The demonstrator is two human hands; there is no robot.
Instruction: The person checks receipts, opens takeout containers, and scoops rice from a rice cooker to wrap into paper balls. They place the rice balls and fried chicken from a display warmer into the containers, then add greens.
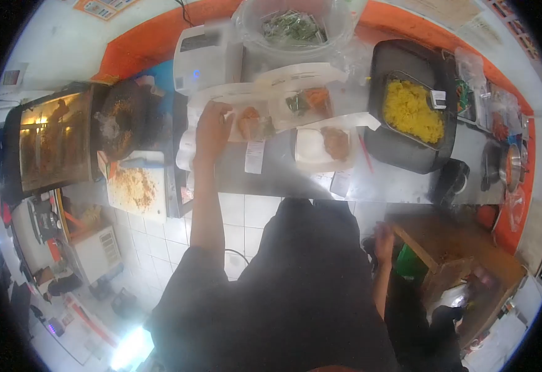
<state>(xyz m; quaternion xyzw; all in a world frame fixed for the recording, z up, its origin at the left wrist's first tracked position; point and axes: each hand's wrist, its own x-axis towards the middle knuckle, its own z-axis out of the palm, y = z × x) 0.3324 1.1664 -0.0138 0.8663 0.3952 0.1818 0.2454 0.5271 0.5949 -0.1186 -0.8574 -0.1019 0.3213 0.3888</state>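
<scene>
My left hand (pixel 214 131) is at the left side of an opened paper food box (pixel 237 130), its fingers bent at the box's edge. Brownish food (pixel 248 123) and a small clear packet (pixel 263 128) lie in that box. A printed slip (pixel 254 157) hangs over its front. Behind and to the right is a second open box (pixel 292 118) with greens and orange shreds. Nearer me, a third box (pixel 305 149) holds a brown portion. My right hand (pixel 383 243) hangs low beside my body, below the counter edge; its fingers are blurred.
A black cooker (pixel 379 139) with yellow rice (pixel 412 111) stands on the right of the steel counter (pixel 271 180). A white printer (pixel 206 59) and a lined tub (pixel 252 46) are behind. At left is a stained cutting board (pixel 119 192); a wooden cabinet (pixel 426 242) is low right.
</scene>
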